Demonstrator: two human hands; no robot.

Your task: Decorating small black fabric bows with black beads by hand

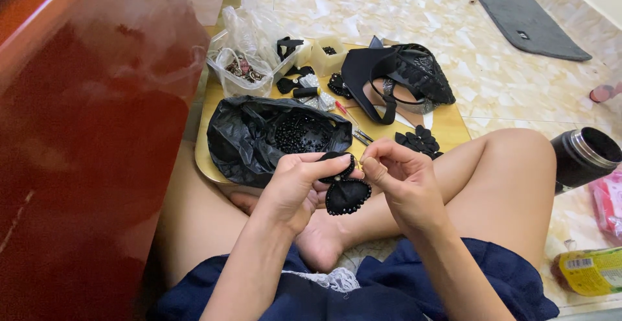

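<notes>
My left hand (295, 185) pinches a small black fabric bow (345, 191) edged with black beads, held above my crossed legs. My right hand (398, 178) is beside it, thumb and forefinger pinched together at the bow's top right edge; whatever they hold is too thin to see. Just beyond the hands, an open black plastic bag (240, 136) full of black beads (299, 133) lies on a low yellow wooden board (447, 126).
On the board: a clear plastic bag and tubs of trinkets (243, 68), a black high-heeled shoe (405, 75), black fabric flowers (420, 141), small tools (350, 119). A red-brown cabinet (84, 146) stands left. Right: a dark flask (583, 156), a yellow-labelled bottle (589, 270), a grey mat (528, 23).
</notes>
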